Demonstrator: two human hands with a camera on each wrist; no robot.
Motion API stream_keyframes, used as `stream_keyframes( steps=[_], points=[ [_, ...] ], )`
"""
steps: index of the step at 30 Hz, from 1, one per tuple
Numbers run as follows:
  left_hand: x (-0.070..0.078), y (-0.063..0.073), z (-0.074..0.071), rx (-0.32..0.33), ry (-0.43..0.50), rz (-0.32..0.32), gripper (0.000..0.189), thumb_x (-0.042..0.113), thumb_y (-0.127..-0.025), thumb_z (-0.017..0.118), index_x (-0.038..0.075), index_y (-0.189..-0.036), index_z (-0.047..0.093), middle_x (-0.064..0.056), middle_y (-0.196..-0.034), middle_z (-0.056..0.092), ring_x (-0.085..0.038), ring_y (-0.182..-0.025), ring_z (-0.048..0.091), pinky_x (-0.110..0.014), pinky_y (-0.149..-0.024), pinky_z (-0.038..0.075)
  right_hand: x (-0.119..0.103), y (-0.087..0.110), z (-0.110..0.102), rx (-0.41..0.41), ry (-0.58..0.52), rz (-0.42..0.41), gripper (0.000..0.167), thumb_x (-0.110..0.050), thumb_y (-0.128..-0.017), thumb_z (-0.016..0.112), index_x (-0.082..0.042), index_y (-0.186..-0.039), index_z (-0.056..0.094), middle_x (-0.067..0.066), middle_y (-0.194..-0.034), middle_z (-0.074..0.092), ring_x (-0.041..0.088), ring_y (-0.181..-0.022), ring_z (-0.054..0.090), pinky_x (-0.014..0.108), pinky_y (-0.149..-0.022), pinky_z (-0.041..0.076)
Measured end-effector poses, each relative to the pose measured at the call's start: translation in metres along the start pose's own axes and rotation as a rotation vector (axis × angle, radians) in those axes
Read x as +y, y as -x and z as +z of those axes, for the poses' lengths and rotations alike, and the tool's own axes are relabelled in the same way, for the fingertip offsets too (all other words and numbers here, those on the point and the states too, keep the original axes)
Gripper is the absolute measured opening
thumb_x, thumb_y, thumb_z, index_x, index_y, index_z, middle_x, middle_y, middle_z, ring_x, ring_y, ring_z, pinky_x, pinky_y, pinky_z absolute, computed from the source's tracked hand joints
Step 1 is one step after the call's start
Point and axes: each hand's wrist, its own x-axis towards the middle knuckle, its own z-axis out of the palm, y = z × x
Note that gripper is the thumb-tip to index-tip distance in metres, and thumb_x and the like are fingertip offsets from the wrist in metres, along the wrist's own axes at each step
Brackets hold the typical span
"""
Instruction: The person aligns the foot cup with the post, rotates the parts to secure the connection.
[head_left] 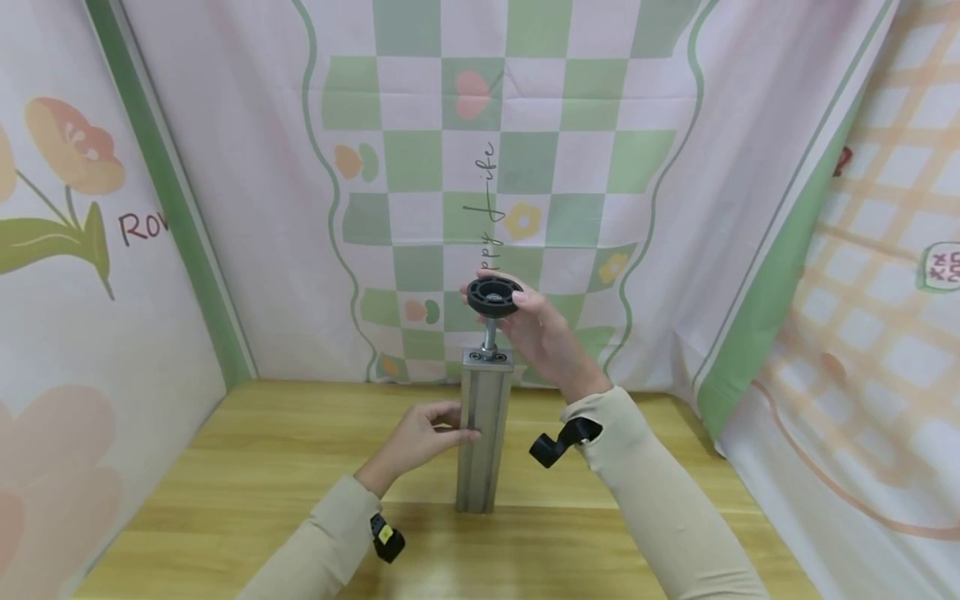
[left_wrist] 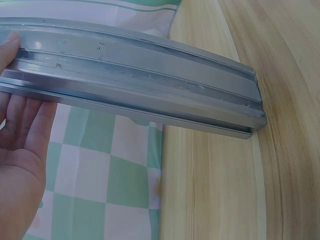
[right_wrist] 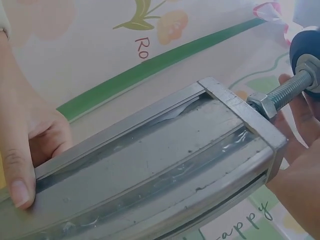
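A grooved aluminium profile stands upright on the wooden table. My left hand grips it around the middle, thumb on the near face and fingers behind. A metal end plate caps its top. Out of the plate rises a threaded bolt with a hex nut at the plate, carrying a black round levelling foot. My right hand holds the foot by its rim, with the thumb on the near right side; its other fingers are partly hidden behind it. In the left wrist view the profile's lower end meets the table.
The wooden table extends around the profile. A checkered fabric backdrop hangs behind it, with printed curtains at the left and right. Black straps with small cameras sit on both wrists.
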Motion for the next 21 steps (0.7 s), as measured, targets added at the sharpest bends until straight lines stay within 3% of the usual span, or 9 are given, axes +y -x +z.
stream_keyframes(
  steps=[5,10,13,16,21],
  points=[
    [0.000,0.000,0.000,-0.001,0.009,-0.004,0.021,0.032,-0.087,0.081,0.018,-0.102,0.075,0.001,-0.096,0.072,-0.019,-0.096,0.068,-0.032,-0.089,0.055,-0.001,0.001,0.000,0.092,0.125,0.014,0.065,-0.035,-0.092,0.061,0.001,-0.141,0.041,0.013,-0.130,0.055,0.023,-0.121,0.054,0.038,-0.109,0.037],
    [-0.001,0.000,0.000,-0.002,0.017,-0.001,0.022,0.032,-0.087,0.081,0.017,-0.102,0.075,0.000,-0.095,0.072,-0.019,-0.095,0.068,-0.032,-0.090,0.055,-0.005,0.001,0.003,0.176,0.237,0.059,0.059,-0.036,-0.089,0.068,-0.006,-0.133,0.041,0.015,-0.128,0.054,0.022,-0.118,0.054,0.038,-0.110,0.035],
    [-0.001,0.000,0.000,-0.002,0.012,0.004,0.023,0.031,-0.087,0.081,0.017,-0.104,0.075,0.000,-0.096,0.072,-0.019,-0.095,0.068,-0.033,-0.091,0.055,-0.007,0.001,0.007,0.225,0.279,0.082,0.069,-0.048,-0.083,0.079,-0.011,-0.126,0.040,0.012,-0.124,0.056,0.019,-0.113,0.057,0.033,-0.103,0.041],
    [0.000,0.001,0.000,-0.003,0.007,0.005,0.023,0.031,-0.087,0.081,0.017,-0.105,0.075,0.001,-0.096,0.072,-0.019,-0.095,0.068,-0.032,-0.091,0.055,-0.009,0.000,0.013,0.262,0.294,0.081,0.084,-0.058,-0.070,0.087,-0.012,-0.121,0.038,0.010,-0.121,0.054,0.017,-0.106,0.059,0.029,-0.092,0.047],
    [0.001,0.000,0.000,-0.005,0.012,0.001,0.022,0.030,-0.088,0.080,0.018,-0.105,0.075,0.001,-0.096,0.072,-0.019,-0.095,0.068,-0.032,-0.091,0.055,-0.009,-0.001,0.020,0.298,0.299,0.068,0.078,-0.047,-0.075,0.088,-0.013,-0.120,0.034,0.009,-0.126,0.049,0.016,-0.101,0.058,0.023,-0.078,0.050]
  ],
)
